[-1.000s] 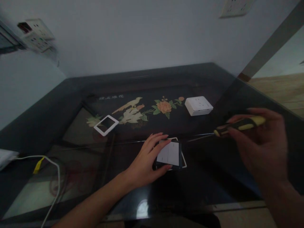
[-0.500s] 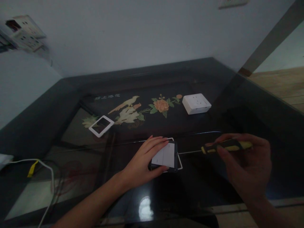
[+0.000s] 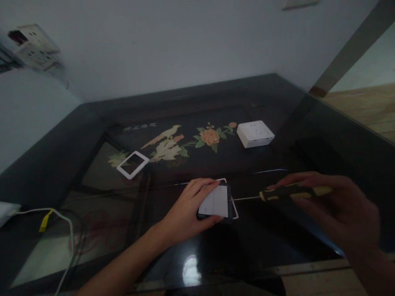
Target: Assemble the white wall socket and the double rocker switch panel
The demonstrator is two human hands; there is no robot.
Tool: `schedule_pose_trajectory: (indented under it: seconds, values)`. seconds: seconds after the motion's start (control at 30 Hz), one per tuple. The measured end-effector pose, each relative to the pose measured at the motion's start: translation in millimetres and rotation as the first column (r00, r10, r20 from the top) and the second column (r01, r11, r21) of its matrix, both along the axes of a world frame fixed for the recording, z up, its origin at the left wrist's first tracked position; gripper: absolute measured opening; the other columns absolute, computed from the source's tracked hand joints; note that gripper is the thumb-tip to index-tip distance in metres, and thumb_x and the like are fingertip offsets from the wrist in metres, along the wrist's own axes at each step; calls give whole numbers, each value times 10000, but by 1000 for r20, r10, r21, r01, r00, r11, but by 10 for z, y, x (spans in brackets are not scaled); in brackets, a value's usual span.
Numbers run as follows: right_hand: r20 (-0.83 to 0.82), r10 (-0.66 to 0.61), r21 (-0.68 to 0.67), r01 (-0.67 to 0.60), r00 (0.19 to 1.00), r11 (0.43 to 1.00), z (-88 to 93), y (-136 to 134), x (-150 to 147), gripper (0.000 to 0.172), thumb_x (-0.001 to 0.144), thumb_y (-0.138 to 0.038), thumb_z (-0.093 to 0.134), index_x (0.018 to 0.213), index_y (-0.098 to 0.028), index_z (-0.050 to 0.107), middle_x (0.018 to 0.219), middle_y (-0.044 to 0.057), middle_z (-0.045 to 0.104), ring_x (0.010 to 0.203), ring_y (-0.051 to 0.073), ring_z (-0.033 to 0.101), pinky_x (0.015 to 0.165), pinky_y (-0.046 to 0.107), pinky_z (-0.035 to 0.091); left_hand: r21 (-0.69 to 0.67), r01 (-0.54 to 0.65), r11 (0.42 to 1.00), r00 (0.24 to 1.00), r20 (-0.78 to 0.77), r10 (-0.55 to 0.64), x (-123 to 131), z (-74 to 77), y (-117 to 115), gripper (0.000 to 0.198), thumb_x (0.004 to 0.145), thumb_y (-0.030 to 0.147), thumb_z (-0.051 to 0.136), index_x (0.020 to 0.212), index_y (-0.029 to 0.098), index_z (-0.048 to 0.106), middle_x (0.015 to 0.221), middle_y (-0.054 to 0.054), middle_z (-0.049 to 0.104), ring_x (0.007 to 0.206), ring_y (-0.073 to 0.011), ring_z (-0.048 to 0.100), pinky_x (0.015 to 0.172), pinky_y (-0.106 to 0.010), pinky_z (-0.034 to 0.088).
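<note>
My left hand point(image 3: 193, 205) is closed around a wall switch point(image 3: 216, 201) with a white face and dark edge, fingers along its far side and thumb at the near side. Partly under the switch lies a white frame point(image 3: 235, 209), set at a slight angle. My right hand point(image 3: 342, 209) grips the yellow-and-black handle of a screwdriver point(image 3: 280, 193). Its thin shaft points left, and the tip meets the right edge of the switch. Whether the tip sits in a screw or slot is too small to tell.
A second white frame point(image 3: 132, 165) lies on the glossy dark table point(image 3: 197, 94) at left. A white socket box point(image 3: 255, 134) stands at the back right. A white cable point(image 3: 69, 230) with a yellow tag point(image 3: 45, 222) runs along the left. Wall sockets point(image 3: 38, 39) hang at upper left.
My right hand has shifted slightly to the right and turned on the screwdriver handle. The left hand keeps its hold on the switch, and the screwdriver tip stays at its edge.
</note>
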State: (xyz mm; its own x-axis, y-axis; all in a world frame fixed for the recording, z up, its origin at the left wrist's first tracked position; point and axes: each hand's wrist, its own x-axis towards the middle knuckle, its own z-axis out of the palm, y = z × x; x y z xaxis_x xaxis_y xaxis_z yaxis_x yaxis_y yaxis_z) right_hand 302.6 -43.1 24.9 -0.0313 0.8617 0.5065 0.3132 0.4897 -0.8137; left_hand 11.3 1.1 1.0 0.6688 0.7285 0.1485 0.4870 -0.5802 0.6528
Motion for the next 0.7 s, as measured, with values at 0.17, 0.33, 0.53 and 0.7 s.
schedule_pose_trajectory:
  seconds: [0.17,0.33,0.53,0.7]
  values:
    - [219,101,-21,-99,971,995,136,-70,119,241,842,-219,675,1045,-341,630,1016,-14,743,882,203,733,743,326,642,-5,-9,1000,1000,1,9,21,4,-2,657,822,269,718,1394,238,396,1401,-100,470,1295,-269,412,1127,-488,323]
    - [454,7,95,-56,891,994,177,-195,167,173,859,-359,658,1032,-374,656,953,-24,765,769,203,750,640,318,660,-5,-12,1000,1000,22,12,32,8,-11,639,830,264,711,1388,225,404,1401,-100,472,1295,-252,419,1110,-439,362]
    - [548,-61,16,62,834,998,54,-209,263,248,840,-555,617,927,-336,695,828,-6,774,659,206,741,615,314,654,-10,-12,1000,999,30,12,22,7,-14,650,822,271,724,1390,211,413,1401,-102,479,1296,-242,428,1115,-416,364]
    - [536,42,-112,22,843,993,-158,-139,346,262,851,-501,631,1049,-348,708,925,3,765,768,209,743,650,322,641,-25,-10,1000,999,32,11,18,7,0,685,799,250,745,1393,210,406,1410,-107,474,1298,-247,427,1112,-428,369]
